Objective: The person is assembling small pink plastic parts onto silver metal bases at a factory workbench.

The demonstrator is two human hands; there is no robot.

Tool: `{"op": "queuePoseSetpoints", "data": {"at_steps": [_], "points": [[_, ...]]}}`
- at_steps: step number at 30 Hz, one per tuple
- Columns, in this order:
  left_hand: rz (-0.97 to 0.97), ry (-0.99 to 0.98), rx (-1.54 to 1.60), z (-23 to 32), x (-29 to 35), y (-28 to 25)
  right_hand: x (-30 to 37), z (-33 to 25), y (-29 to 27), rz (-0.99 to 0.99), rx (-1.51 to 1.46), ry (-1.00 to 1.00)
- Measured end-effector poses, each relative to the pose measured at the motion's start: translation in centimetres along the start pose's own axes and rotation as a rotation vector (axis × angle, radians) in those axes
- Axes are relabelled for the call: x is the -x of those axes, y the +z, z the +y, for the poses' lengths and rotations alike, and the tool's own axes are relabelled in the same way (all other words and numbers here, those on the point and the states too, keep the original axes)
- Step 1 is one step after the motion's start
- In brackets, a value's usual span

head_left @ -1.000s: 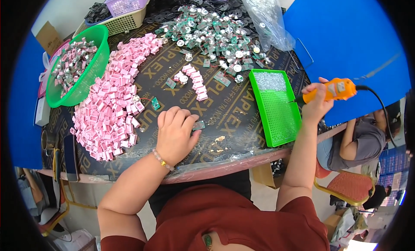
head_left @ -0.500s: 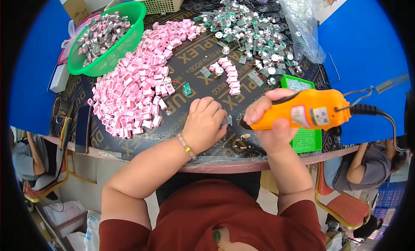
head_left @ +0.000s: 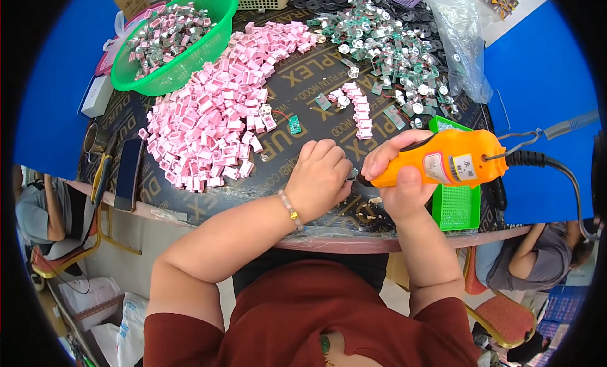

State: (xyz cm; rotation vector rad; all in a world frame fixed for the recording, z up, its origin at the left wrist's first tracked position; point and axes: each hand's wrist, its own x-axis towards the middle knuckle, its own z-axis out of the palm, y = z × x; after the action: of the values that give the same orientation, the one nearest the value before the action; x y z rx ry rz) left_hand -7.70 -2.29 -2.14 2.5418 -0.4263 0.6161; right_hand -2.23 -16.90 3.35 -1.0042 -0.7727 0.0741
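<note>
My right hand (head_left: 404, 177) is wrapped round an orange electric screwdriver (head_left: 452, 157) lying sideways, its black nose pointing left. The nose is close to the fingertips of my left hand (head_left: 321, 177), which rests on the dark table, fingers curled and pressed together. A small greenish piece barely shows at those fingertips; the hand hides most of it. Beyond the hands stands a short row of pink plastic housings (head_left: 362, 115), with a small circuit board (head_left: 323, 101) beside it. Another green circuit board (head_left: 294, 124) on a red wire lies left of the row.
A large heap of pink housings (head_left: 205, 123) covers the left. Circuit boards with clear round lenses (head_left: 404, 63) are piled at the far right. A green basket (head_left: 221, 31) holds assembled parts. Near my right hand is a green tray (head_left: 458, 212); a phone (head_left: 128, 174) lies left.
The view has shifted, so the table's contents appear farther right. The screwdriver's nose and my left fingertips are now closer together. Both hands keep their grips.
</note>
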Motion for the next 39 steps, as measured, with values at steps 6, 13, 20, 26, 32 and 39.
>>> {"op": "queuePoseSetpoints", "data": {"at_steps": [6, 13, 20, 26, 32, 39], "points": [[0.067, 0.034, -0.092, -0.2, -0.1, 0.3, -0.3, -0.2, 1.3, -0.023, 0.104, 0.107], [0.020, 0.051, -0.118, 0.3, -0.2, -0.3, -0.2, -0.1, 0.6, 0.000, 0.142, 0.096], [0.005, -0.285, -0.261, -2.6, -4.6, -8.7, 0.5, -6.1, -3.0, 0.131, 0.090, -0.182], [0.717, -0.212, -0.871, -11.5, -9.5, -18.8, 3.0, -10.2, -6.9, 0.307, 0.340, -0.297], [-0.204, 0.077, -0.432, -8.3, -10.1, -7.9, 5.3, -10.8, -9.3, 0.425, 0.394, -0.309], [-0.408, -0.472, -0.296, -8.4, -10.5, -2.6, 6.5, -11.5, -10.5, 0.446, 0.449, -0.321]]}}
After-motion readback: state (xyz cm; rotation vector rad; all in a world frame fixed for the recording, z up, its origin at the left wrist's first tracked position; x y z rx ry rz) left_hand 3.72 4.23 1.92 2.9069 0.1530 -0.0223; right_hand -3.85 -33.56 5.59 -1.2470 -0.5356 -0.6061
